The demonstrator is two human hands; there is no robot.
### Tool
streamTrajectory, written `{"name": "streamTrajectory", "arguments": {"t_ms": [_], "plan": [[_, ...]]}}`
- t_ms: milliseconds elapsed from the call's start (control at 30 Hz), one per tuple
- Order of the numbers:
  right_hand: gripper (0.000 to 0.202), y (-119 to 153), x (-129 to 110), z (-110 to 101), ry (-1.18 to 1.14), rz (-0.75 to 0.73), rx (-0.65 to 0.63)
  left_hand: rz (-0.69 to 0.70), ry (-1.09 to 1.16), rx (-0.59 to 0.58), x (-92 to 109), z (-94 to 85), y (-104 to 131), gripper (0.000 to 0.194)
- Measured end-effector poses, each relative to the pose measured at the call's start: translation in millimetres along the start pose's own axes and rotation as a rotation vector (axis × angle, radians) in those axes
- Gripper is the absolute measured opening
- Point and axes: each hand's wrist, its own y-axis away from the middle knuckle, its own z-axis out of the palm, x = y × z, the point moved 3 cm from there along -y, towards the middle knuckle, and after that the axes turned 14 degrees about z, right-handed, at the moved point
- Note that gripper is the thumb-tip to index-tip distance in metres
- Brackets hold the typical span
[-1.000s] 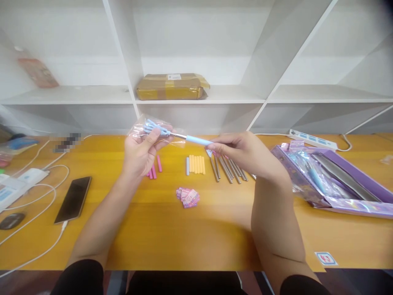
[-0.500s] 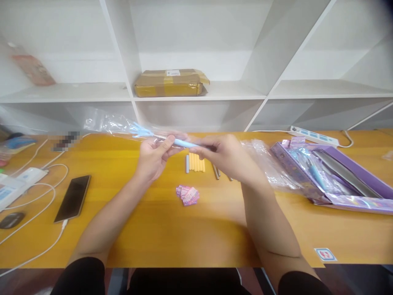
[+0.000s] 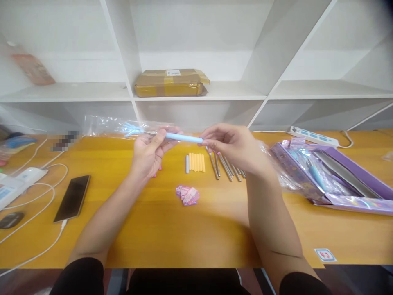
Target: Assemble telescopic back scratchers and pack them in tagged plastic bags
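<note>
A light-blue back scratcher with a splayed, claw-like head lies across both hands, roughly level above the table. Its head and thin metal neck are inside a clear plastic bag; the blue handle sticks out toward the right. My left hand is closed round the neck end of the handle and the bag. With thumb and fingers, my right hand pinches the handle's far tip. Below, on the table, lie yellow tubes in a row, a blue tube, several metal rods and a pile of pink cards.
At right, an open purple box holds packaged items, with clear plastic wrap beside it. A phone with its white cable lies at left near a power strip. A taped carton sits on the shelf.
The right hand has slid right along the handle to its tip, and more of the blue handle shows. My left hand and the bagged head have shifted slightly left. More metal rods are uncovered.
</note>
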Motion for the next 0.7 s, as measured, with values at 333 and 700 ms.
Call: {"name": "streamTrajectory", "arguments": {"t_ms": [333,700], "plan": [[0.05,-3,2,17,-0.023,-0.005,0.016,-0.106,0.005,-0.061,-10,9.7,12,0.035],[0.03,2,-5,34,0.064,-0.009,0.03,-0.213,0.016,-0.165,-19,12.4,18,0.038]]}}
